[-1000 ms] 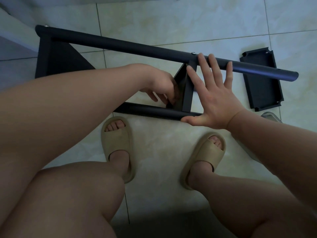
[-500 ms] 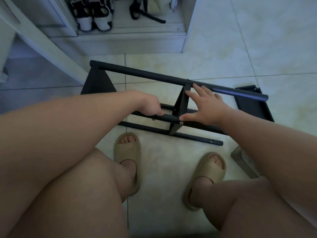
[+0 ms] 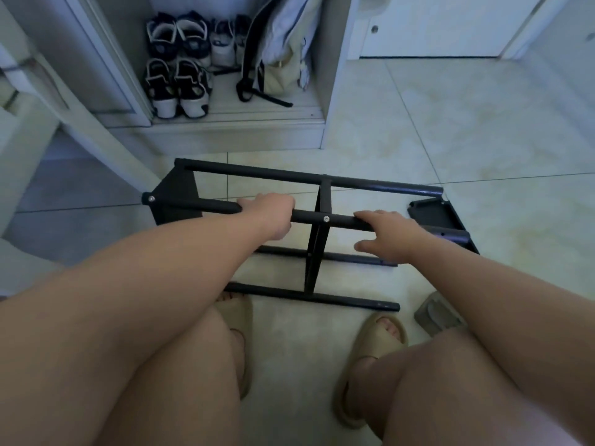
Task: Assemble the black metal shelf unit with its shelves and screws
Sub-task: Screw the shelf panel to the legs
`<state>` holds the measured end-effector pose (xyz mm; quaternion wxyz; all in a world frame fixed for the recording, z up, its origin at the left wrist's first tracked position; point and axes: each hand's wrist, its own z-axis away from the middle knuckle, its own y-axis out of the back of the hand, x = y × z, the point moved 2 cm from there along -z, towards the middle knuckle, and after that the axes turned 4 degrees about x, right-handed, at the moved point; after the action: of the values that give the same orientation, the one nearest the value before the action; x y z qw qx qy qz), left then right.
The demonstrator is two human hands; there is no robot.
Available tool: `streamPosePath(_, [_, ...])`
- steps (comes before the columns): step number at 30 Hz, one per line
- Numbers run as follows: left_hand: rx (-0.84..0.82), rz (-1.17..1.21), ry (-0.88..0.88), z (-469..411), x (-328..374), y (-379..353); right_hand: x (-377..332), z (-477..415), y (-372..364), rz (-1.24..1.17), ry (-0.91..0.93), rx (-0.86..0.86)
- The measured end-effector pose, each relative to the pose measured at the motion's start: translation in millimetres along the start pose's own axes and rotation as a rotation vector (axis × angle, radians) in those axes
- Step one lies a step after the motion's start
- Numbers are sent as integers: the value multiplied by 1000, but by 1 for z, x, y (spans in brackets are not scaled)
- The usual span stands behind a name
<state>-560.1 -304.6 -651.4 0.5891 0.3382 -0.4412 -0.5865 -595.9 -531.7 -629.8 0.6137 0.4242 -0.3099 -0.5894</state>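
Two shelves look fitted, one not. Black metal shelf frame (image 3: 306, 179), made of four round tubes, lies on its side on the pale tiled floor (image 3: 483, 140). Middle black shelf panel (image 3: 317, 252), seen edge-on, crosses all four tubes and is the landmark for the rest.

Left of it, at the tube ends, the end black shelf panel (image 3: 175, 194) is mounted too. Silver screw head (image 3: 326, 219) shows on the raised near black tube (image 3: 306, 217) right at the middle panel. Second silver screw (image 3: 150, 198) sits at the end panel's near corner. Other joints are hidden or too dark, so cannot say every screw is in.

Right of the middle panel, loose black shelf tray (image 3: 442, 217) lies flat on the floor by the open tube ends, not attached.

Left hand (image 3: 272, 214), left of the middle panel, is wrapped around the raised near tube, fingers curled over it. Right hand (image 3: 391, 235), right of the middle panel, lies over the same tube with fingers along the top and thumb spread beneath. Cannot tell whether it actually clamps.

Judgement: roughly two thirds along. Left to do: fit the loose tray onto the open ends right of the middle panel, drive its screws, check the unseen joints, stand the unit up. Both hands on one tube suggests steadying or turning the frame, not screwing.
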Motion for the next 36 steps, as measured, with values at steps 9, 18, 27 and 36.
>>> streamPosePath(9, [160, -17, -42, -17, -16, -10, -4, -33, -12, -22, 15, 95])
streamPosePath(18, [337, -45, -25, -120, -39, -23, 3, -147, -33, -48, 25, 299])
streamPosePath(27, [304, -80, 0, -234, -59, -58, 17, -269, -64, -51, 28, 288])
streamPosePath(36, [278, -9, 22, -259, -68, -79, 23, -286, -86, -59, 68, 184])
